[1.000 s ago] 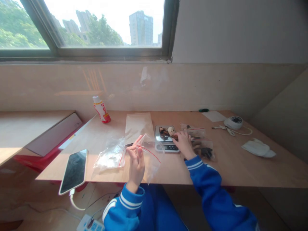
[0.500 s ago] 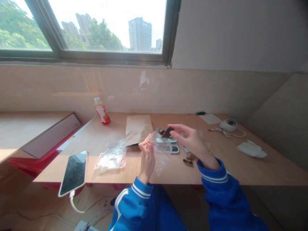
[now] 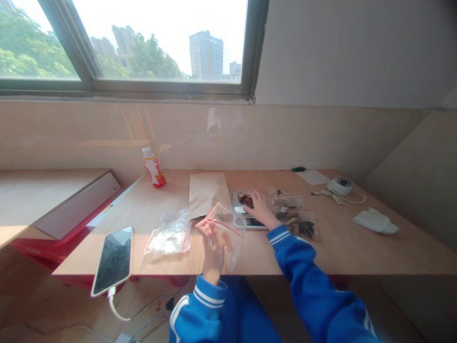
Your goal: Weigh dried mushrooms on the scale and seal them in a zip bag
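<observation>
"Zip bag (image 3: pixel 230 236) status?"
"Held above the table (image 3: pixel 339 243) near edge; my left hand (image 3: pixel 214 245) pinches its red-sealed mouth."
"Right hand (image 3: pixel 257 209)?"
"Fingers curled loosely on the scale (image 3: pixel 236 200), touching dark dried pieces (image 3: pixel 244 199); whether they grip any, I cannot tell."

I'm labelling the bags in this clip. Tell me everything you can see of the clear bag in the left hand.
The clear bag is thin, see-through plastic with a red line along its zip mouth. The left hand pinches it at the mouth's edge, holding it raised over the front edge of the table, mouth gaping upward, body hanging down. Whether anything lies inside cannot be told.
</observation>
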Motion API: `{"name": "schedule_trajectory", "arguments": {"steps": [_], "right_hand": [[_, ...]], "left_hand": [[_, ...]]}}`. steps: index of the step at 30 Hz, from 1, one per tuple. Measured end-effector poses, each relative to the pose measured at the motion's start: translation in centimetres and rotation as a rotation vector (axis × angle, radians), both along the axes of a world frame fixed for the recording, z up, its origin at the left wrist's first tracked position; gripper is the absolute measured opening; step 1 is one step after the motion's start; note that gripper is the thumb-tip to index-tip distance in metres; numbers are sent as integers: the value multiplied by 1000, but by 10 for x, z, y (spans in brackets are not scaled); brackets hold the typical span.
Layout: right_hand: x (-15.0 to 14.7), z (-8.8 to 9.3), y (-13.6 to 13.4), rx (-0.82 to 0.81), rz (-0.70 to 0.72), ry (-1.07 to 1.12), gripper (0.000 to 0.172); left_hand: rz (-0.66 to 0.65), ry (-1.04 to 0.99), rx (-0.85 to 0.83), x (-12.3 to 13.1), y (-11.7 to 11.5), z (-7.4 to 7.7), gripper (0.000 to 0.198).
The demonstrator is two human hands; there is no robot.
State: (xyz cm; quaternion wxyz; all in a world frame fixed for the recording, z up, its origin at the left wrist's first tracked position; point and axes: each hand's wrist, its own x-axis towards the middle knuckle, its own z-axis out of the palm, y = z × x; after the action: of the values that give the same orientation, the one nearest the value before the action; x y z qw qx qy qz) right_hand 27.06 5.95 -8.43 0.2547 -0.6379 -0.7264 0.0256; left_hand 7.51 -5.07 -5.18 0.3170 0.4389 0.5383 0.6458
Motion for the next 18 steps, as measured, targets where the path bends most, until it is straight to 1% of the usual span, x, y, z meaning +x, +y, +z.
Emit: {"name": "schedule_trajectory", "arguments": {"steps": [2,4,8,11,14,16,18], "right_hand": [[3,-4,-1,77,8,3,42],[6,-5,-2,108,17,14,33],[11,-3,-2,143,18,45,25],[15,2,-1,174,16,86,21],[19,16,-3,212,4,143,18],[20,32,-7,240,0,238,18],[16,51,-15,228,13,394,21]], "left_hand": [[1,18,-15,-1,-1,-1,33],[-16,13,-39,0,-1,-2,33],[-3,9,-54,3,-3,-1,33],[-7,26,-43,4,-2,0,35],[-38,29,-12,6,3,-2,37],[-64,27,9,7,9,-3,39],[-104,30,24,10,14,-2,42]]}}
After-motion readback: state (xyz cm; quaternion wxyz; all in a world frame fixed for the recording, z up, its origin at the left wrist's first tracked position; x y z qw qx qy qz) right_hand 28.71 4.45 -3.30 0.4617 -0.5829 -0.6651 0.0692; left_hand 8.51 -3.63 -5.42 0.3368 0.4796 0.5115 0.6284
